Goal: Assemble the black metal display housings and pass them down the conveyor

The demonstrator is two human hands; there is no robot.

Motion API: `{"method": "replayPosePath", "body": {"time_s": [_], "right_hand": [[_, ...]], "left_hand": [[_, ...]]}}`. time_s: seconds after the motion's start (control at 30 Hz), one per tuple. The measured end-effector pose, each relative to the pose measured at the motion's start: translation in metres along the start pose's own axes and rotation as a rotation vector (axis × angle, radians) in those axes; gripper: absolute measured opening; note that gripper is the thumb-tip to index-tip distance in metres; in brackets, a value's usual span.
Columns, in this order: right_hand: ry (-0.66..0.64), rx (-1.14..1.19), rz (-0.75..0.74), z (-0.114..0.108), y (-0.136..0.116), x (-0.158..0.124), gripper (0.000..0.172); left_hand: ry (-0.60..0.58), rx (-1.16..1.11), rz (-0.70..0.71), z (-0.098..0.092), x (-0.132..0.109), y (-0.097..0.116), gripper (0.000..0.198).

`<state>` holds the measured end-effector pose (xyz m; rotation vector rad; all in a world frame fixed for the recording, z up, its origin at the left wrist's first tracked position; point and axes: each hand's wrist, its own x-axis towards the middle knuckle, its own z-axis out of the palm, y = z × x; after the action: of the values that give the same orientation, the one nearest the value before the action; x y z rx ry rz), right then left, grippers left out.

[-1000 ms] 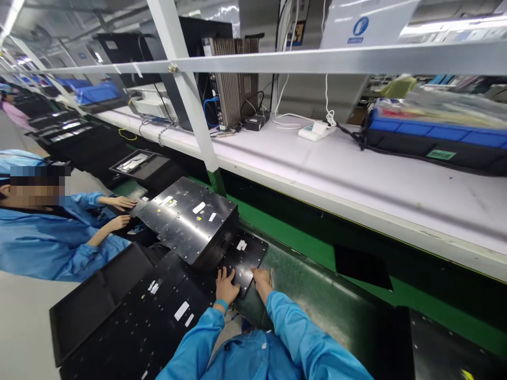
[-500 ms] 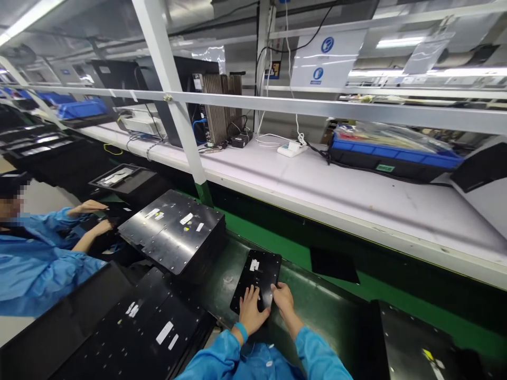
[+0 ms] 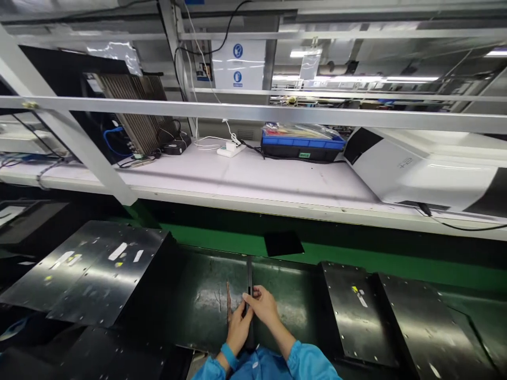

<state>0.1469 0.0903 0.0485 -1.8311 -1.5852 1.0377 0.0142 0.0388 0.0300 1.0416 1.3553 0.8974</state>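
Note:
A thin black panel (image 3: 249,269) stands on its long edge on the dark green work surface (image 3: 285,295), its narrow side turned up to me. My left hand (image 3: 238,328) is closed on the panel's near part from the left, a blue band round the wrist. From the right, my right hand (image 3: 266,307) pinches the same edge, fingertips close to the left thumb. The panel's two broad faces are turned out of sight, and the fingers cover part of the edge.
Stacks of dark metal plates (image 3: 114,269) stand left, with more plates (image 3: 352,311) at right. A black sheet (image 3: 283,243) lies beyond the surface. The white shelf (image 3: 237,182) behind carries a blue-rimmed bin (image 3: 303,141), a power strip (image 3: 231,149) and a white machine (image 3: 423,169).
The panel lay flat with my left hand on its face and my right at its edge; now it is turned upright. My view has swung right, and the co-worker is out of frame.

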Motion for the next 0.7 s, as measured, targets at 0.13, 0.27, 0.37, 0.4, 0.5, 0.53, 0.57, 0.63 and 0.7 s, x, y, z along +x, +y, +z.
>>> {"method": "replayPosePath", "body": {"time_s": [0.13, 0.27, 0.37, 0.4, 0.5, 0.53, 0.57, 0.63, 0.7], "right_hand": [[-0.012, 0.203, -0.105, 0.006, 0.009, 0.026, 0.064], [-0.100, 0.263, -0.068, 0.018, 0.004, 0.053, 0.053], [-0.067, 0.201, -0.099, 0.033, -0.002, 0.064, 0.048], [-0.062, 0.198, -0.110, 0.039, -0.003, 0.066, 0.046], [-0.068, 0.206, -0.118, 0.059, -0.006, 0.068, 0.042], [-0.064, 0.201, -0.113, 0.066, -0.006, 0.068, 0.041], [-0.051, 0.190, -0.108, 0.073, -0.008, 0.068, 0.041], [-0.014, 0.147, -0.096, 0.085, -0.011, 0.067, 0.043], [0.012, 0.099, -0.078, 0.094, -0.015, 0.065, 0.044]], "left_hand": [[0.004, 0.027, 0.054, -0.003, 0.007, 0.003, 0.078], [0.070, 0.211, 0.129, -0.010, 0.011, 0.017, 0.066], [0.122, 0.466, 0.073, -0.018, 0.011, 0.031, 0.062], [0.147, 0.569, 0.027, -0.020, 0.011, 0.036, 0.060], [0.232, 0.792, -0.138, -0.026, 0.012, 0.044, 0.055], [0.255, 0.824, -0.183, -0.029, 0.014, 0.043, 0.053], [0.268, 0.840, -0.217, -0.032, 0.016, 0.041, 0.052], [0.283, 0.847, -0.250, -0.041, 0.021, 0.033, 0.050], [0.314, 0.840, -0.261, -0.054, 0.027, 0.021, 0.046]]}}
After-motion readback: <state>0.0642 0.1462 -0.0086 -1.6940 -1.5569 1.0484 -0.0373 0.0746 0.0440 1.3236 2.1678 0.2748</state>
